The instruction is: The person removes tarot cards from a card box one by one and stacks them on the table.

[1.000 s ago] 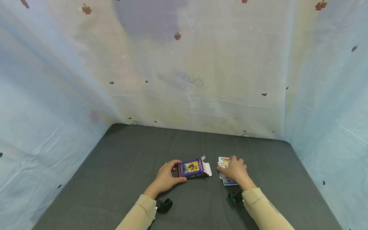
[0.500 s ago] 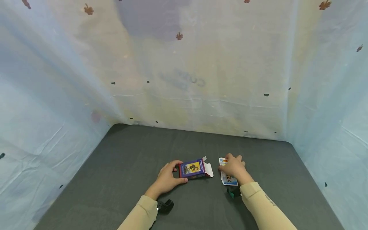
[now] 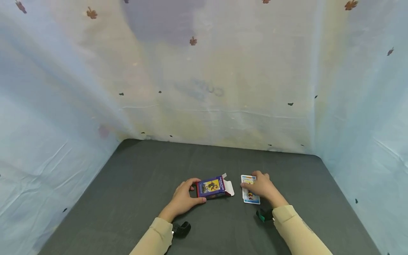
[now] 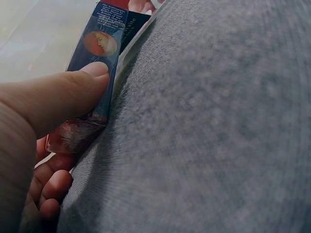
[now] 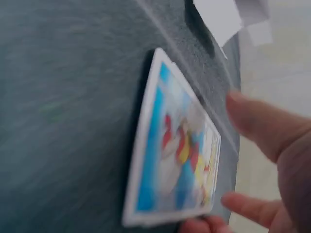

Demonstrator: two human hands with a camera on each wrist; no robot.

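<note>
My left hand (image 3: 184,199) grips a purple and red card box (image 3: 211,186) by its left end; the thumb presses its dark side panel in the left wrist view. White flaps (image 3: 229,187) stand open at the box's right end. To the right lies a stack of picture cards (image 3: 251,196), white-bordered, with a blue lower part on the top card. My right hand (image 3: 264,185) spans the far half of the stack and hides part of it. In the right wrist view the thumb (image 5: 252,119) is apart from the cards, and fingertips are right at the opposite edge.
A dark grey cloth-covered table (image 3: 153,166) lies under everything. Pale printed curtains (image 3: 223,88) close in the back and both sides. Black straps (image 3: 181,230) hang at both wrists.
Uneven edges of the card stack have become more even. My right hand has shifted slightly over the stack. The left hand and the card box have stayed in place.
</note>
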